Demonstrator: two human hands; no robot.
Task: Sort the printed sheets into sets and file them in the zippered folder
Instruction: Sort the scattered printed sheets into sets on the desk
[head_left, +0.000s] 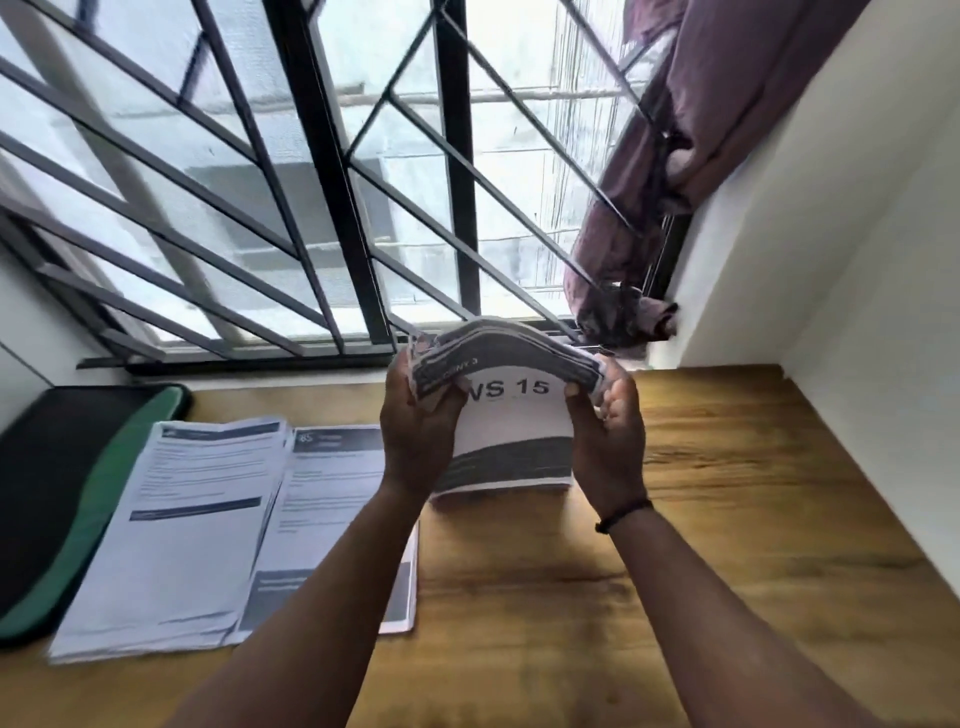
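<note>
A thick stack of printed sheets (511, 431) stands on its lower edge on the wooden desk (727, 493), its top bowed over toward me; the front page reads "WS 15". My left hand (421, 431) grips the stack's left side and my right hand (605, 441) grips its right side. Two piles of printed sheets lie flat on the desk to the left: a nearer-left pile (176, 530) and a second pile (332, 519) partly under my left forearm. The black and green zippered folder (67, 499) lies at the desk's far left, partly covered by the left pile.
A barred window (322, 182) rises right behind the desk. A purple curtain (691, 156) hangs bunched at the right of the window. A white wall (857, 312) borders the desk on the right.
</note>
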